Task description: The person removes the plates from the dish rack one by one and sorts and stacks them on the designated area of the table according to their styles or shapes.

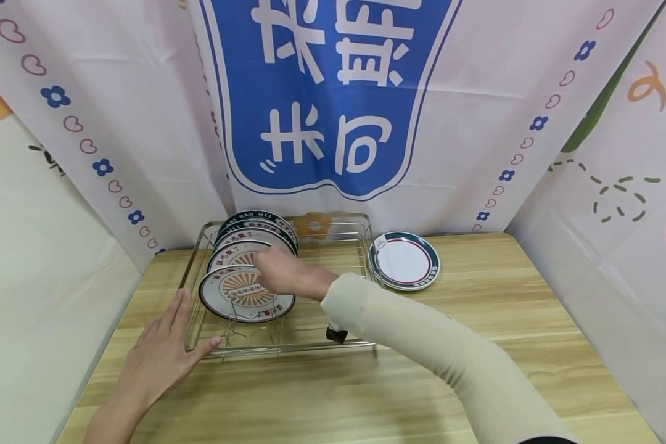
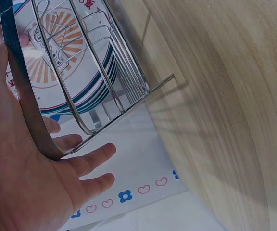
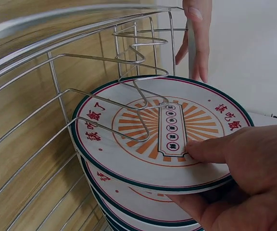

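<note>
The dish rack [image 1: 311, 347] is a wire frame on the wooden table. Several round plates with dark green rims stand tilted in a row in its left half. My right hand [image 1: 282, 269] pinches the front plate [image 1: 216, 293], its thumb on the orange sunburst pattern and its fingers behind the rim in the right wrist view. That plate sits against the wire dividers [image 3: 138, 96]. My left hand [image 1: 158, 351], fingers straight and spread, rests against the rack's front left corner. The left wrist view shows the rack's flat metal edge [image 2: 25, 82] across that hand.
Right of the rack, a white plate with a green rim [image 1: 404, 262] lies by its side. A small black piece [image 1: 336, 335] shows at the rack's front, under my right sleeve [image 1: 411, 327]. Printed cloth [image 1: 455, 154] hangs behind and beside the table [image 1: 488, 296].
</note>
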`<act>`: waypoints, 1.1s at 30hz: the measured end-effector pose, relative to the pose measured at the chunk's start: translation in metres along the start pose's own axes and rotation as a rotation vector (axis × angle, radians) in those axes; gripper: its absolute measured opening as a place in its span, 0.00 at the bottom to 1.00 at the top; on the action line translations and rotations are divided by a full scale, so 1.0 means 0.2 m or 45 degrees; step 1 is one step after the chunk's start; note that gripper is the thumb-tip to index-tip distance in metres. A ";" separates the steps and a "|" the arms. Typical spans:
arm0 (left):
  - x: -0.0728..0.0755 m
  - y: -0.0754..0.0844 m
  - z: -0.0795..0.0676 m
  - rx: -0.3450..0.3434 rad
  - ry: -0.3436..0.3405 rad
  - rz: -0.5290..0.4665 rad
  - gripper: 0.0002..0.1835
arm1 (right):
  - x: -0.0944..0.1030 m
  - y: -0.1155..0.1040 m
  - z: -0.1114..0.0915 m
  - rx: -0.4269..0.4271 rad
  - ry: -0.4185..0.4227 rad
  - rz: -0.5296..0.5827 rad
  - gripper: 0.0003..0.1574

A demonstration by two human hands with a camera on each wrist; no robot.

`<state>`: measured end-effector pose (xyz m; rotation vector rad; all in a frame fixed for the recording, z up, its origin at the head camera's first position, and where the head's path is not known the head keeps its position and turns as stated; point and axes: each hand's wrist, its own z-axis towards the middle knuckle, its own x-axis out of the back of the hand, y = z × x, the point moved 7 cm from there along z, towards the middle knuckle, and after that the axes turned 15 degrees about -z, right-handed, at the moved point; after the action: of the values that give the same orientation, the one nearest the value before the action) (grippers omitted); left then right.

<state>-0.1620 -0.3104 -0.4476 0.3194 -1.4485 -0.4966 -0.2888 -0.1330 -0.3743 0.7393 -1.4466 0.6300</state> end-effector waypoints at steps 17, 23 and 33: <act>0.00 0.00 0.01 -0.001 -0.008 0.002 0.60 | 0.00 -0.02 -0.06 0.070 -0.026 0.103 0.10; 0.00 -0.01 0.00 0.004 -0.009 0.005 0.59 | 0.03 -0.02 -0.06 0.077 0.041 0.095 0.10; -0.01 0.00 0.01 0.002 -0.017 -0.005 0.60 | 0.12 0.04 -0.11 0.036 0.119 0.062 0.11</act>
<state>-0.1632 -0.3101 -0.4488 0.3209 -1.4615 -0.5014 -0.2800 -0.1129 -0.3493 0.6898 -1.3752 0.7149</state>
